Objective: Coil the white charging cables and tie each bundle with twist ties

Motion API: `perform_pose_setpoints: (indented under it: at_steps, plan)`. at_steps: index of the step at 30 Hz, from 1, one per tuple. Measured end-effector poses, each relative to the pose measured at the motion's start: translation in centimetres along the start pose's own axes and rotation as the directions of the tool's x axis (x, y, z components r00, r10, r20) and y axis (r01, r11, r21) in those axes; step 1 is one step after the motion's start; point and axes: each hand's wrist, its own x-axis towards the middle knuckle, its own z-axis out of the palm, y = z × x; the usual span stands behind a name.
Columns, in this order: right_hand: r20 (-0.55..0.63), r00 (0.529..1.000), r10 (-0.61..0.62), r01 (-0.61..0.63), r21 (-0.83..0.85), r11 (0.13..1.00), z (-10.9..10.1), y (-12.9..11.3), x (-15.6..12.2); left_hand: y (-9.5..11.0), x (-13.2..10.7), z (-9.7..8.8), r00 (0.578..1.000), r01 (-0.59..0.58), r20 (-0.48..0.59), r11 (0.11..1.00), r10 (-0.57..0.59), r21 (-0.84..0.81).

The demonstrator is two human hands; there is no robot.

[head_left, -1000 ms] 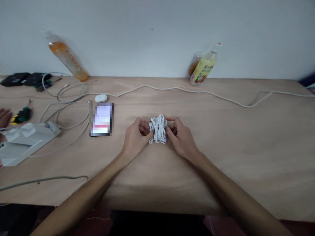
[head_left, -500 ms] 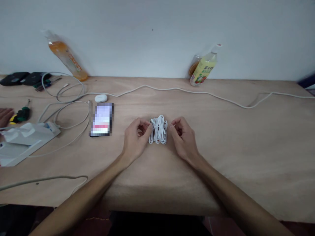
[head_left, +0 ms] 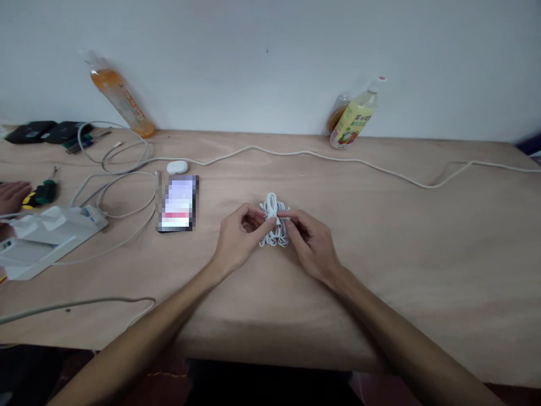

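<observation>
Several coiled white cables (head_left: 276, 239) lie bunched together on the wooden table in front of me. Over them, one folded white cable (head_left: 271, 202) is between my hands, its looped end pointing away from me. My left hand (head_left: 242, 234) pinches this folded cable from the left, thumb across its middle. From the right, the fingertips of my right hand (head_left: 311, 239) are closed on the same cable near a small plug. The fingers partly cover the bundle, so the number of cables cannot be told.
To the left are a phone (head_left: 178, 204), a white earbud case (head_left: 177, 167), looped cables, a screwdriver (head_left: 44, 192) and a white tray-like piece (head_left: 51, 225). Another person's hand (head_left: 14, 196) rests at the far left. An orange drink bottle (head_left: 127, 104) and a yellow-labelled bottle (head_left: 355, 118) stand by the wall.
Both hands have come closer together over the bundle, and their fingers now meet on a folded cable at its top. The whole view has shifted slightly.
</observation>
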Motion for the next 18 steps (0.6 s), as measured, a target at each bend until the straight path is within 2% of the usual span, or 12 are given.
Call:
perform_pose_setpoints:
  at_steps: [10,14,18]
  plan:
    - [0.103,0.989,-0.105,0.109,-0.034,0.993,0.0,0.5,0.1,-0.1,0.0,-0.4,0.998,0.065,-0.022,0.998,-0.065,0.003]
    - [0.129,0.986,-0.104,0.111,-0.045,0.993,0.0,0.5,0.2,0.2,0.1,-0.9,0.996,0.084,-0.025,0.991,-0.082,0.105]
    - [0.151,0.985,-0.079,0.089,-0.062,0.994,0.0,0.3,0.2,0.8,0.1,-1.2,0.998,0.035,-0.054,0.966,-0.022,0.258]
